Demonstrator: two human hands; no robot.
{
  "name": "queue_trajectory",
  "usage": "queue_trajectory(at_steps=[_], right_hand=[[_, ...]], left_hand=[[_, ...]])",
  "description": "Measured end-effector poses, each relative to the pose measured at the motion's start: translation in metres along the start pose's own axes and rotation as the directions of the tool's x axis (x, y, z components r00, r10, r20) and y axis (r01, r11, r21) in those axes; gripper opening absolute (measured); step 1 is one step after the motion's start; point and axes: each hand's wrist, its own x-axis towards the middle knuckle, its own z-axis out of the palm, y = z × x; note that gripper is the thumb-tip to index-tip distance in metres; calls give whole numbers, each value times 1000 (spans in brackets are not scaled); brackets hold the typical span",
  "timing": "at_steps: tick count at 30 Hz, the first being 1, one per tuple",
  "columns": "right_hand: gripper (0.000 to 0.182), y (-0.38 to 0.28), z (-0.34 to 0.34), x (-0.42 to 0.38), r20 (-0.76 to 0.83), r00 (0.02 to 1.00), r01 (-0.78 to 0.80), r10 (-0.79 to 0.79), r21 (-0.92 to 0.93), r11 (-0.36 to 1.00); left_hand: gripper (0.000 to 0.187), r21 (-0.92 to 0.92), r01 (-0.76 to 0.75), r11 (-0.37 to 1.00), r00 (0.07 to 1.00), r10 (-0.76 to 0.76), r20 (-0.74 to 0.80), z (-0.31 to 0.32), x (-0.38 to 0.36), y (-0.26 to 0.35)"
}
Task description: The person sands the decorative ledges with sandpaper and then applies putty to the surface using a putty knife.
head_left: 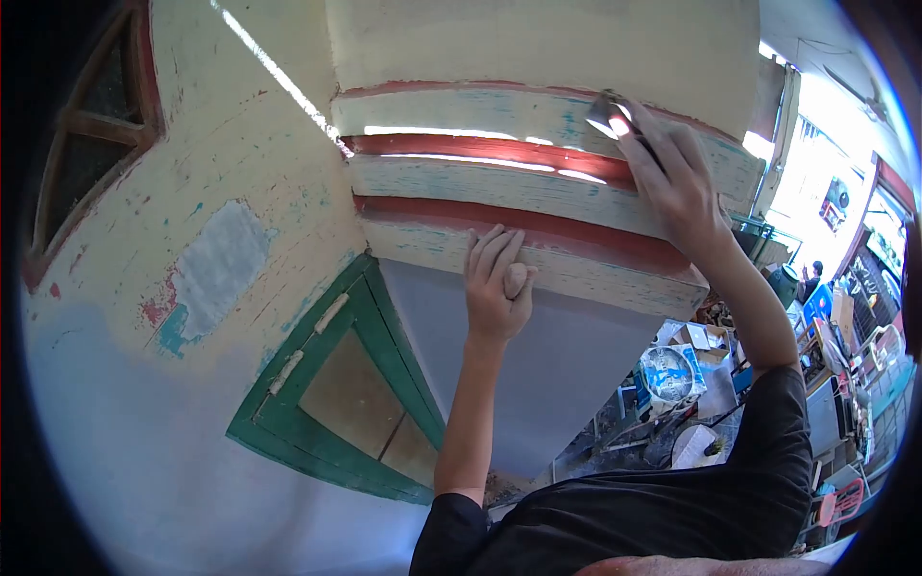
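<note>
My right hand [677,182] is raised to the upper part of a stepped wall moulding [451,178]. Its fingers are closed around a putty knife [603,117], whose metal blade shines against the pale top band. Lower and to the left, my left hand [495,288] rests its fingertips on the bottom ledge of the moulding. A pale rounded lump [517,279], perhaps putty, sits between its thumb and curled fingers. The moulding alternates cream bands, flecked with blue, and red grooves. My right palm and the knife's handle are mostly hidden.
A green-framed shutter [336,384] lies below left of the moulding. The yellowish wall has a grey bare patch [226,264], and a brown window frame [96,125] is at far left. Cardboard boxes [706,341], a paint-marked bucket [667,374] and clutter fill the floor at right. Someone [814,274] is in the distance.
</note>
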Motion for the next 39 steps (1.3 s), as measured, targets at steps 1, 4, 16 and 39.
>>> queue_trajectory(at_steps=[1,4,16,39], right_hand=[[45,-5,9,6,29,999,28,-29,33,999],[37,-27,33,50,-7,995,103,-103,35,994],[52,-29,8,3,110,991,73,-75,17,997],[42,-56,36,52,47,999,6,-10,83,997]], left_hand=[[38,11,1,1000,1000,-1,-27,4,0,-1],[32,9,29,1000,997,-29,-72,9,0,-4],[17,-67,65,996,984,-75,-161,16,3,-3],[7,48,141,989,967,-128,-220,24,1,-2]])
